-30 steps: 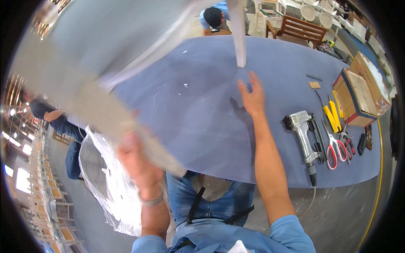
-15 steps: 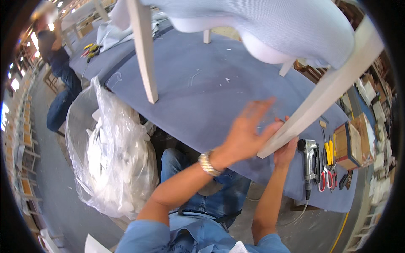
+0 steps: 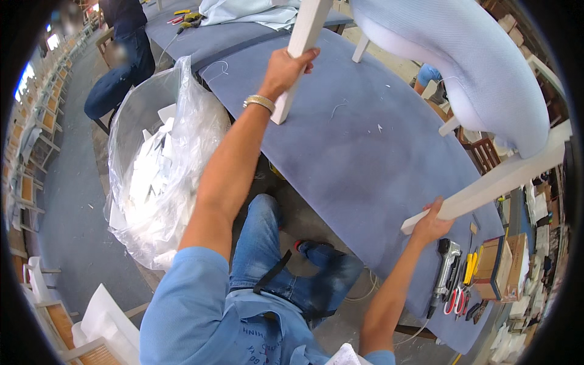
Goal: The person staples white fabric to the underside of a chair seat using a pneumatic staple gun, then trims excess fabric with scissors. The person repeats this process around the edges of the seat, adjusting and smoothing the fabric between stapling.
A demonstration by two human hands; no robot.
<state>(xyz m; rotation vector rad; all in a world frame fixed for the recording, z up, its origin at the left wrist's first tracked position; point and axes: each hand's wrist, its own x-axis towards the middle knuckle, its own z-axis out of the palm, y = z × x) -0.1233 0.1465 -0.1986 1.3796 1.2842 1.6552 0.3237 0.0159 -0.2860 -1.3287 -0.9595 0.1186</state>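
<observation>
A chair with a light blue-grey fabric seat (image 3: 462,55) and pale wooden legs stands over a table covered in blue-grey cloth (image 3: 340,158). My left hand (image 3: 287,72) is wrapped round the left front chair leg (image 3: 307,30), a little above its foot. With my right hand (image 3: 433,224) I grip the right front chair leg (image 3: 499,182) near its lower end. Two more legs show farther back, partly hidden by the seat. The upper part of the chair lies outside the view.
At the table's right end lie an air-powered tool (image 3: 446,267), yellow-handled tools (image 3: 470,267), red-handled scissors (image 3: 453,302) and a cardboard box (image 3: 494,267). A clear plastic bag of white scraps (image 3: 158,176) stands to my left. A person in jeans (image 3: 131,67) is beyond it; another's arm shows behind the table.
My left hand has gone from beside the right front leg to the left front leg and closed on it. My right hand has shifted right with its leg; the view has turned too.
</observation>
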